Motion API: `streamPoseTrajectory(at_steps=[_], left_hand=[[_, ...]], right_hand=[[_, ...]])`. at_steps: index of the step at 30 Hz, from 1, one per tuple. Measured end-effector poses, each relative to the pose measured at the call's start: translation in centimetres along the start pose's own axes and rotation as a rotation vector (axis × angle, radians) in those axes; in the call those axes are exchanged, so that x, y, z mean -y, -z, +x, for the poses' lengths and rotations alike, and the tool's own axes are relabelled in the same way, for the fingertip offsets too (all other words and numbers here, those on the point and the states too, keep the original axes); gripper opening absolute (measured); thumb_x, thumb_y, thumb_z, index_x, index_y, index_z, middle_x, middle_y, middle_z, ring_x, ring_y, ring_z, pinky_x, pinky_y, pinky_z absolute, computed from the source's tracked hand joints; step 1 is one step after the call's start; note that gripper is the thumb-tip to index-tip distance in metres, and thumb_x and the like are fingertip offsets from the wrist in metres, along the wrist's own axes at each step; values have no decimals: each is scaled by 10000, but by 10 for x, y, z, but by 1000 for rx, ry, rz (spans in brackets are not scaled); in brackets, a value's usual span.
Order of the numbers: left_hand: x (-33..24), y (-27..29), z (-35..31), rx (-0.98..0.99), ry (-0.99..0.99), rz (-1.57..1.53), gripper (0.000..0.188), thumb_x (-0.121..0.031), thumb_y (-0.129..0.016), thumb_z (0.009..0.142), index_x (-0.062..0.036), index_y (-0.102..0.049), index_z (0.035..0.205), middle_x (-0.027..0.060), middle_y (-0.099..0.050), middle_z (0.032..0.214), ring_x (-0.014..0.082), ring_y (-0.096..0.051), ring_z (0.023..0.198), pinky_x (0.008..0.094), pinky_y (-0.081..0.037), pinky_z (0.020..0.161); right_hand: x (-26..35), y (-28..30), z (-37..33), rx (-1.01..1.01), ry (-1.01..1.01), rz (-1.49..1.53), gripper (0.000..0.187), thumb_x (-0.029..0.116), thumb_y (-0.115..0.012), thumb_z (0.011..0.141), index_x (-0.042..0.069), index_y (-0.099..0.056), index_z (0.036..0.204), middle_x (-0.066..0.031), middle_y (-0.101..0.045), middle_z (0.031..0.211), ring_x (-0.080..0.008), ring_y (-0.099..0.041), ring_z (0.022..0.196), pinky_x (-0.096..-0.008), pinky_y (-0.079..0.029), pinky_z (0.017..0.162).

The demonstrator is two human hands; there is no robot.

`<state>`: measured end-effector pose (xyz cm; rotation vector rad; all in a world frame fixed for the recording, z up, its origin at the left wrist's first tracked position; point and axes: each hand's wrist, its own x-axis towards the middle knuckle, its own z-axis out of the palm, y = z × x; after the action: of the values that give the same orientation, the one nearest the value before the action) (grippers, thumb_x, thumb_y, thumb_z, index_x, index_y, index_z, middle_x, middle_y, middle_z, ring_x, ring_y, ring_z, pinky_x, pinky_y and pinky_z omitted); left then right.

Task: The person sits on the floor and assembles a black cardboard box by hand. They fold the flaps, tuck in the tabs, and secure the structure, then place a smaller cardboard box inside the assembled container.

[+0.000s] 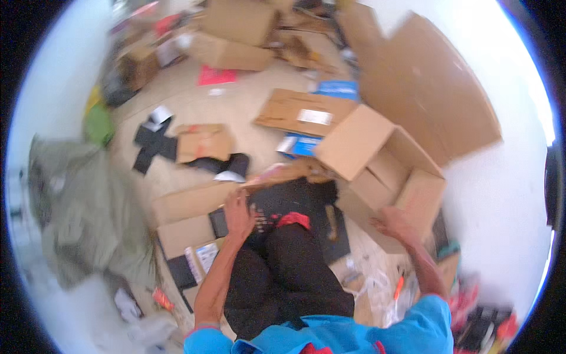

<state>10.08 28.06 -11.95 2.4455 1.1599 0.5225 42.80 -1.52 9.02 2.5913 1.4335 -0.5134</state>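
Note:
My left hand (pixel 239 217) lies with fingers stretched out over the edge of a flat brown cardboard piece (pixel 188 203), beside a black sheet (pixel 289 197) in front of my knees. On the right, my right hand (pixel 396 225) rests against the near wall of an open cardboard box (pixel 421 197), its fingers looking apart though blurred. The box has a flap (pixel 354 141) spread toward the left, and its inside shows. Whether my right fingers grip the wall is not clear.
Flat cardboard (pixel 283 109) and a blue packet (pixel 303 146) lie beyond the box. A large cardboard sheet (pixel 430 88) leans on the right wall. Boxes (pixel 236 26) are heaped at the back; a grey-green sack (pixel 82 206) stands left. An orange-handled tool (pixel 399 287) lies near my right arm.

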Motion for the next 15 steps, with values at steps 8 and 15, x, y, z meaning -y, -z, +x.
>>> streamPoseTrajectory(at_steps=[8, 15], left_hand=[[-196, 13, -51, 257, -149, -616, 478, -217, -623, 894, 29, -517, 1290, 248, -579, 1222, 392, -564, 1146, 432, -441, 997], [-237, -46, -89, 420, -277, -612, 480, -93, -676, 798, 34, -553, 1245, 253, -470, 1356, 400, -418, 1312, 430, -362, 1096]], right_hand=[[11, -181, -37, 254, 97, 216, 315, 335, -670, 798, 33, -694, 887, -239, -661, 801, -421, -657, 790, -505, -528, 686], [16, -209, -75, 166, 61, 93, 337, 398, -629, 852, 79, -713, 784, -199, -656, 678, -399, -666, 661, -512, -523, 613]])
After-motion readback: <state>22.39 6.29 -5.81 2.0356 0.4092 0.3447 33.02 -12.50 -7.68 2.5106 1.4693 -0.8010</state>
